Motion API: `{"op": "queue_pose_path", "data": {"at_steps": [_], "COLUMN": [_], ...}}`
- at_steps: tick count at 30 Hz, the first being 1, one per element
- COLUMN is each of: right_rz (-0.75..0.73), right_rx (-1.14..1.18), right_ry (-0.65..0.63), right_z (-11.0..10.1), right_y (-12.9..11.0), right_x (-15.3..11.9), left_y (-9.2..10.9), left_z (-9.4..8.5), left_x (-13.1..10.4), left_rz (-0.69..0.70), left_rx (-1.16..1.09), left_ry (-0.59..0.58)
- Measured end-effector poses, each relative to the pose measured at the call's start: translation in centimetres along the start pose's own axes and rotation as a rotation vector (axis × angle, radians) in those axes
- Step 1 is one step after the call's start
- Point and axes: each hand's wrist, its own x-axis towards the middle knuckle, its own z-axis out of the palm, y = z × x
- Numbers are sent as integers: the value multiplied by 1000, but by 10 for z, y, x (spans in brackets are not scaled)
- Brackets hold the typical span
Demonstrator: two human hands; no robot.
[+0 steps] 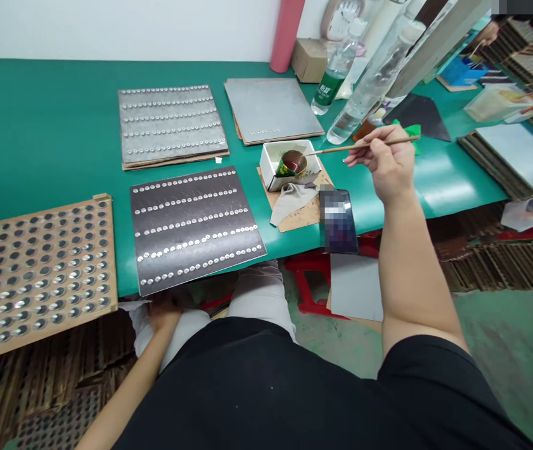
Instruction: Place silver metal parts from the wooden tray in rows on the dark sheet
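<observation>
My right hand [383, 156] is closed round a thin wooden brush [341, 149], whose tip is at the rim of a small cup [293, 164] with dark red-brown contents. The cup stands in a white box [271, 156]. My left hand [166, 307] hangs low by my lap below the table edge, its fingers hidden in shadow. In front of me lies a dark board [191, 217] with rows of small silvery round pieces. At the left, a wooden tray [111, 250] holds many round dark and shiny pieces.
Behind the dark board lie a grey board with similar rows [170, 125] and a plainer grey plate [271, 106]. Bottles [329, 87] stand at the back right. A phone [341, 222] and a grey cloth [289, 200] lie near the front edge. Another person's hand [487, 34] shows top right.
</observation>
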Motion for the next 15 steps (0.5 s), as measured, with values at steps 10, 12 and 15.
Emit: {"op": "queue_pose_path", "data": {"at_steps": [10, 12, 15], "right_rz": [-13, -5, 20], "right_rx": [-6, -12, -62], "right_ry": [39, 20, 28], "right_z": [-4, -1, 1], "right_y": [-2, -3, -3], "right_x": [-1, -2, -3], "left_y": [1, 1, 0], "left_z": [-1, 1, 2], "left_x": [0, 0, 1], "left_rz": [-22, -17, 0], "left_rx": [-1, 3, 9], "left_ry": [-14, -7, 13]}}
